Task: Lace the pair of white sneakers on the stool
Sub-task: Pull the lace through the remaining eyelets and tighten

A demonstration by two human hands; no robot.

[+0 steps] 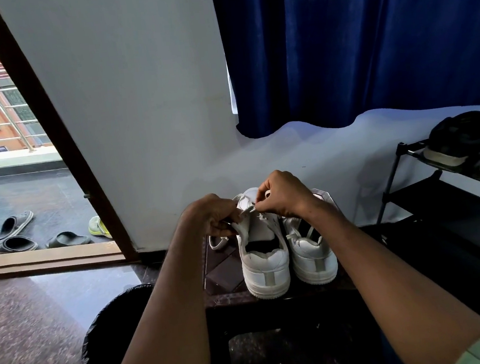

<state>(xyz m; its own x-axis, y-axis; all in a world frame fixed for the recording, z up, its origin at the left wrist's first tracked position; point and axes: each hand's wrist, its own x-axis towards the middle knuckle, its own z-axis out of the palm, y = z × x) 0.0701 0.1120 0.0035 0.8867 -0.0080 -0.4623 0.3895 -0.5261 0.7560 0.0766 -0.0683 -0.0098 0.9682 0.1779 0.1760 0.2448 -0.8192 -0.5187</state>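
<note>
Steadying the left white leather sneaker (pixel 263 256) by its eyelet flap, the left hand (pixel 214 217) grips while the right hand (pixel 283 196) pinches a white lace (pixel 249 209) between them, on the dark stool (pixel 227 272).

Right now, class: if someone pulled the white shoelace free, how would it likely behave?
The shoelace would probably flop: its loose end lies curled on the stool. It likely weighs almost nothing, since both hands manage it with a fingertip pinch.

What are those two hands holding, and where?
Both pinch the white lace over the left sneaker: left hand beside its eyelets, right hand near the tip.
</note>
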